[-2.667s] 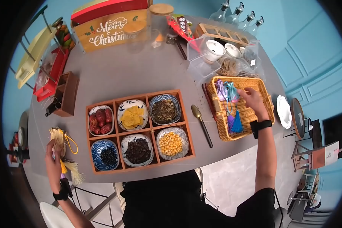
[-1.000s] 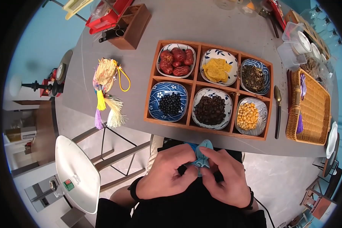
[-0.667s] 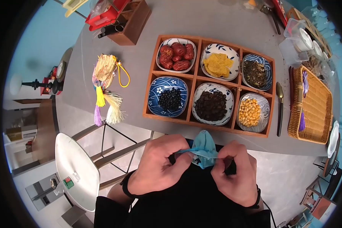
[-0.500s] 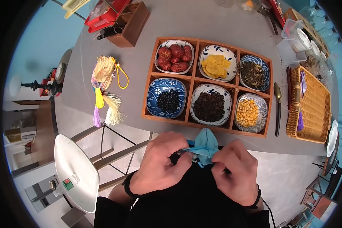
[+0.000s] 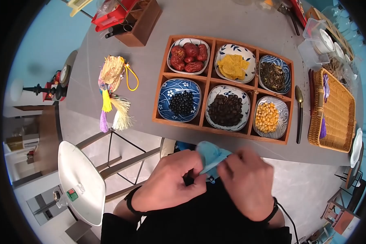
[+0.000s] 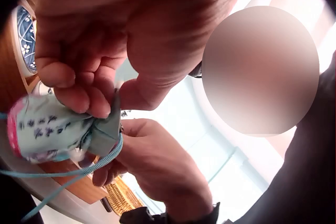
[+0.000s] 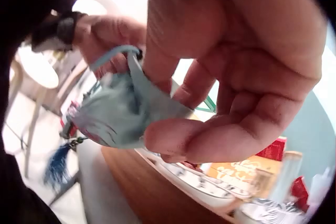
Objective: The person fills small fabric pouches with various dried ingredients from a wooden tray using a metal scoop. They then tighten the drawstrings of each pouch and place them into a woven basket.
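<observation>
A light blue drawstring pouch (image 5: 210, 153) is held in front of the body, just off the table's near edge. My left hand (image 5: 168, 181) pinches one side of its gathered mouth between thumb and fingers. At the opposite side, my right hand (image 5: 250, 185) has its thumb and fingers on the mouth's edge, which is spread wide in the right wrist view. Dark writing marks the pouch's side in the left wrist view, where a light blue cord (image 6: 100, 165) hangs from the mouth. A dark blue tassel (image 7: 56, 167) dangles from the pouch's bottom. The pouch's inside is hidden.
A wooden divided tray (image 5: 203, 97) holds several bowls of dried foods, beans and corn. Left of it lies a tasselled pouch bundle (image 5: 112, 77). To the right are a spoon (image 5: 299, 114) and a wicker basket (image 5: 333, 114) with purple tassels. A white chair (image 5: 81, 183) stands lower left.
The right hand has brought the blue pouch from the basket to the body, and the left hand has left the tasselled bundle to join it. Lately the pouch has tilted between both hands.
</observation>
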A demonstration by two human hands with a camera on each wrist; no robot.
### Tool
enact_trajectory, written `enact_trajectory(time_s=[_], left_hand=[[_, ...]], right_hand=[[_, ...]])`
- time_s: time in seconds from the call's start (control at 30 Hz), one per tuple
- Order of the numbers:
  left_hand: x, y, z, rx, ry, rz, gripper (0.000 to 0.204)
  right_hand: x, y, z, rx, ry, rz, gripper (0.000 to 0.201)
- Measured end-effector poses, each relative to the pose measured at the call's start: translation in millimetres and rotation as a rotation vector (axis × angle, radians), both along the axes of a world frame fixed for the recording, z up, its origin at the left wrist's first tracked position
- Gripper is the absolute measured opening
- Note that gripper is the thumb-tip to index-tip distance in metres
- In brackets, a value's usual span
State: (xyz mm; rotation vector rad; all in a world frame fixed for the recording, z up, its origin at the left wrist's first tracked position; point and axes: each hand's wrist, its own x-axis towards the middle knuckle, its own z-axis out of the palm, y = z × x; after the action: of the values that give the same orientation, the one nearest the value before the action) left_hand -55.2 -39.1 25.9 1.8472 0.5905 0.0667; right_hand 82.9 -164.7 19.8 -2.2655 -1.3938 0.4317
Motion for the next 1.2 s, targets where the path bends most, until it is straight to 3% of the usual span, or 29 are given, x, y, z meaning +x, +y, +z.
enact_trajectory(time_s=[0.13,0.2,0.23,0.3,0.37,0.4,0.43,0.5,0.63,0.77,0.87,1.0,1.1,1.17,1.2], left_hand=[[-7.9,10.1,0.2,0.067,0.049,0.038,0.018],[-7.9,16.2,2.1,0.051,0.04,0.014,0.017],[-7.0,19.5,3.6,0.032,0.027,-0.018,0.017],[-6.6,21.4,7.7,0.059,0.068,-0.056,0.017],[-0.1,10.9,10.6,0.166,-0.02,0.156,0.014],[-2.9,8.2,12.1,0.38,-0.111,0.037,0.021],[-3.8,5.2,13.9,0.381,-0.115,0.035,0.021],[-5.8,-0.3,16.3,0.464,-0.118,-0.198,0.026],[-5.7,6.8,4.2,0.574,-0.016,-0.2,0.025],[-4.4,15.2,-4.1,0.42,-0.071,-0.398,0.026],[-7.1,14.5,-4.5,0.42,-0.237,-0.42,0.029],[-11.3,18.8,0.5,0.45,-0.253,-0.445,0.032],[-13.0,26.6,10.4,0.507,-0.082,-0.479,0.031],[-11.9,26.0,10.8,0.584,-0.023,-0.55,0.011],[-12.4,26.8,9.5,0.577,-0.021,-0.553,0.011]], right_hand=[[12.5,-4.8,7.7,-0.059,0.036,0.131,0.018],[16.2,-7.7,11.7,0.014,0.119,0.295,0.018],[18.0,-10.0,9.6,0.012,0.119,0.294,0.018],[20.3,-14.4,4.8,0.128,0.05,0.497,0.017],[18.2,-14.1,6.0,0.138,0.043,0.495,0.017],[16.7,-14.2,6.7,0.147,0.041,0.493,0.019],[15.5,-14.2,6.0,0.146,0.037,0.491,0.019],[11.4,-15.1,2.9,0.215,0.011,0.453,0.02],[4.5,-17.2,3.5,0.21,-0.022,0.395,0.021],[11.3,-17.6,17.2,0.074,-0.113,0.455,0.021],[14.2,-12.6,19.4,0.089,-0.136,0.478,0.018],[35.2,-11.0,20.2,0.054,-0.197,0.585,0.016],[44.6,-13.6,15.4,0.043,-0.156,0.6,0.015],[41.4,-16.2,8.4,0.026,-0.147,0.595,0.014],[41.6,-18.0,7.6,0.05,-0.096,0.587,0.014]])
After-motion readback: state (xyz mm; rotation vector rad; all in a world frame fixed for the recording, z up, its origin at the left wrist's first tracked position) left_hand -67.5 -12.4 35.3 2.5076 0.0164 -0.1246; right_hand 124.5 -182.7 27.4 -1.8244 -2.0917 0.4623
